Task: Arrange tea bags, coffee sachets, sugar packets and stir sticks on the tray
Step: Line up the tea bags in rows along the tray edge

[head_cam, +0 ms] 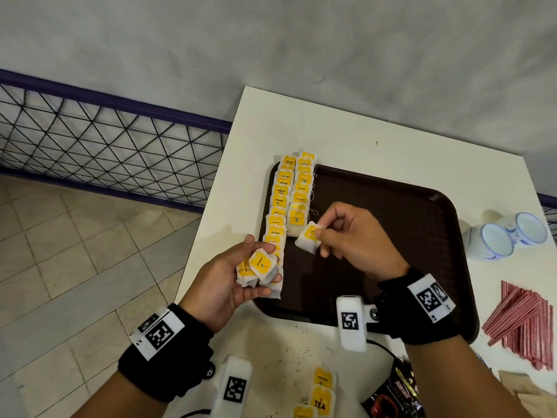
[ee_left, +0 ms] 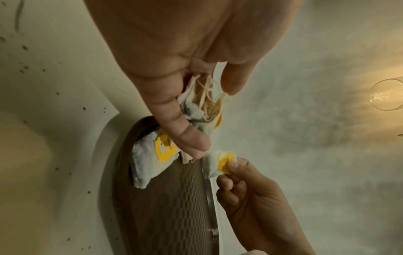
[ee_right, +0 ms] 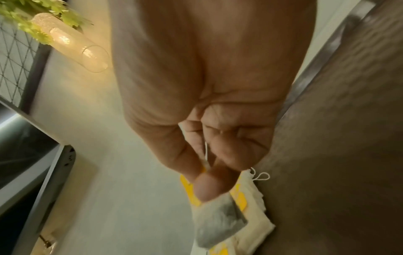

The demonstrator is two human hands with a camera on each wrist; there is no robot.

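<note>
A dark brown tray (head_cam: 391,206) lies on the white table. Two overlapping rows of yellow-tagged tea bags (head_cam: 289,194) run along its left side. My left hand (head_cam: 241,276) hovers over the tray's left edge and holds a small bunch of tea bags (head_cam: 262,267) (ee_left: 202,103) in its curled fingers. My right hand (head_cam: 340,233) pinches a single tea bag (head_cam: 309,238) (ee_left: 222,162) (ee_right: 218,224) between thumb and fingertips, just below the end of the right row. Red-striped stir sticks (head_cam: 524,321) lie right of the tray.
More tea bags (head_cam: 321,390) and a dark sachet pack (head_cam: 391,393) lie at the table's near edge. Two white-and-blue cups (head_cam: 506,236) lie on their sides at the right. A wire fence (head_cam: 105,146) stands left of the table. A glass tube (ee_right: 72,43) shows in the wrist views.
</note>
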